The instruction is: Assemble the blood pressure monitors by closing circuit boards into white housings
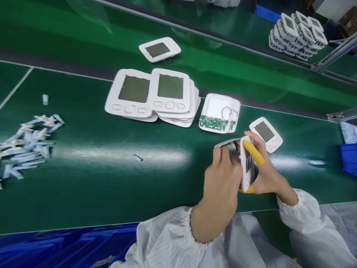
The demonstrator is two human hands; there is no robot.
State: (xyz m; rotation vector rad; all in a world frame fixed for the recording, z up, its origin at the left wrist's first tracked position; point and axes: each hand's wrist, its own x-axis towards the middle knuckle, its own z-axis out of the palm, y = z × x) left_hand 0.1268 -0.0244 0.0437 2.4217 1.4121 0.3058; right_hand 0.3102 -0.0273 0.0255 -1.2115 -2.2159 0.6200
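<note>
My left hand (221,182) and my right hand (264,169) both grip a white device housing (247,167) held on edge above the green table. The left hand's fingers curl over its open back, where wiring shows. Yellow finger cots cover my right index finger and thumb, which clasp the housing's front shell. A finished white monitor with a grey screen (266,134) lies just behind my right hand. An open housing with a green circuit board (219,113) lies beyond the hands.
Stacks of white screen covers (152,95) sit at centre. One monitor (160,49) rides the far belt. Peeled white strips (28,143) litter the left. More units (297,35) are piled at top right. Blue bins (348,158) stand at right and along the near edge.
</note>
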